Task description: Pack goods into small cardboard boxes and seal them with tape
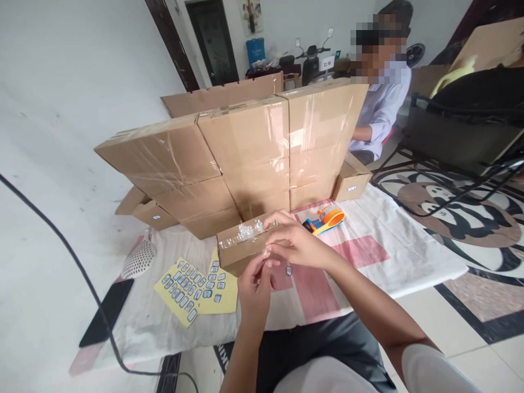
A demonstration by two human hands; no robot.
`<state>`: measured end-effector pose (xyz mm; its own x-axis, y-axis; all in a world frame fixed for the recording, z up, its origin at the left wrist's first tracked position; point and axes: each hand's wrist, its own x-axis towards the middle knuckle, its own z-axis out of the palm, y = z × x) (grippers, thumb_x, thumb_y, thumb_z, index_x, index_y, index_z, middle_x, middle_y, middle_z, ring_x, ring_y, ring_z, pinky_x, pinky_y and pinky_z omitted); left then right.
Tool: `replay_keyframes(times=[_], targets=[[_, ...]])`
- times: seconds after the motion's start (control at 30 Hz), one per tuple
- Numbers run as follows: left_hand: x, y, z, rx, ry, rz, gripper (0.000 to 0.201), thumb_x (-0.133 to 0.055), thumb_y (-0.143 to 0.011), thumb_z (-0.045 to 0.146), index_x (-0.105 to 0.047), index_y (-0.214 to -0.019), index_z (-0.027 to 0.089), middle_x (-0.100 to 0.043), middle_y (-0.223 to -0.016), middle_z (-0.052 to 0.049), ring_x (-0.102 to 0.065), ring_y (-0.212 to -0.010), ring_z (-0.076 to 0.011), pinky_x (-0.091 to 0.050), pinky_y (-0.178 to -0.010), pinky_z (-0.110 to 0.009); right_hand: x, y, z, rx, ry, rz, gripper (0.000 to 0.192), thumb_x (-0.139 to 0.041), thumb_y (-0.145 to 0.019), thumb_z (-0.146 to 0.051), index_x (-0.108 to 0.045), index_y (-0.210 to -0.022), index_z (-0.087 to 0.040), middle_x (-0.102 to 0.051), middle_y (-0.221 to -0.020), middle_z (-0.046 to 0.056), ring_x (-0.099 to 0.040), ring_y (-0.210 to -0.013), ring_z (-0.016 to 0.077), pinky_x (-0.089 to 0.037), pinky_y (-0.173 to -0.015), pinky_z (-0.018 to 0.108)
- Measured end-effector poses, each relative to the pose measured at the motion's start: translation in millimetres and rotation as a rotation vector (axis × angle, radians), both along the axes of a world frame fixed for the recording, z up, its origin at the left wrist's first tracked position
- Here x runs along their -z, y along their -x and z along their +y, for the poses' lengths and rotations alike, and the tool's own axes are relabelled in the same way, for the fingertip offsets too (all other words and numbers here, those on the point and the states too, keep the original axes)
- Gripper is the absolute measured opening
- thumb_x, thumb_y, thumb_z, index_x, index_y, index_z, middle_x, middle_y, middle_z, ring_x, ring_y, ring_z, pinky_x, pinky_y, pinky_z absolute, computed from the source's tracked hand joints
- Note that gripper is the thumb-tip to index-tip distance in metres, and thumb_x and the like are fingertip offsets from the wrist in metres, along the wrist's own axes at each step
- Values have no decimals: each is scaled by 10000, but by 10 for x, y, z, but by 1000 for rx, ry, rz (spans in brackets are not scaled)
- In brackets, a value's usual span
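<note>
Head view: at lower centre of the frame, the left hand (254,284) rises from the lap with its fingers curled and the fingertips drawn together just below the near end of a small cardboard box (242,246); whether they pinch anything, I cannot tell. The right hand (295,244) comes in from the lower right and lies across the box's right end, fingers bent and pressed close over the top edge, tips touching the cardboard. The box sits at centre frame on a white and pink cloth (368,256), its long axis running left to right and slightly up toward the right, its taped top facing up with crinkled clear tape along it. Just left of the box lie two yellow sticker sheets (192,289) carrying rows of small blue labels, one sheet partly under the box. Right of the hands, near them, an orange tape dispenser (327,220) rests on the cloth. Beyond the box stands a wall of taped cartons (245,153), stacked across the middle of the frame. At upper right, behind the cartons, another person in a pale shirt (382,109) sits.
</note>
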<state>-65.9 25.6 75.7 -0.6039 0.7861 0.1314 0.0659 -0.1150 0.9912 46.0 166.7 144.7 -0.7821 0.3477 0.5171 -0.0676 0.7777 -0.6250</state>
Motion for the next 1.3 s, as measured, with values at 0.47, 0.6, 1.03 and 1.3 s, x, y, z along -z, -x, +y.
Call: replay_keyframes(times=[0.47, 0.6, 1.03, 1.3], targets=[[301, 188, -200, -90, 104, -278, 821, -777, -826, 562, -514, -1472, 129, -796, -1033, -156, -425, -423, -30, -414, -447, -220, 78, 373, 645, 57, 57, -69, 179, -589, -914, -112, -711, -805, -183, -558, -1117, 76, -555, -1109, 230, -433, -976, 412], [411, 188, -238, -133, 84, -157, 682, -703, -901, 543, -538, -1436, 154, -797, -1046, -142, -444, -441, -48, -444, -458, -229, 76, 334, 814, 13, 194, -148, 146, -618, -907, -199, -711, -798, -173, -562, -1100, 67, -589, -980, 188, -467, -868, 348], [157, 297, 124, 33, 242, 715, 435, -531, -1007, 346, -611, -1432, 293, -606, -1501, -97, -725, -747, -174, -574, -711, -320, 255, 668, 739, 100, 11, -425, 171, -619, -851, -49, -708, -751, -156, -579, -920, 69, -567, -993, 220, -454, -886, 334], [237, 216, 221, 139, 378, 857, 538, -524, -964, 209, -535, -1501, 238, -534, -1573, -82, -753, -941, -221, -583, -723, -310, 273, 674, 678, 106, -128, -484, 189, -604, -885, -36, -657, -751, -158, -560, -997, 58, -560, -924, 174, -458, -853, 312]])
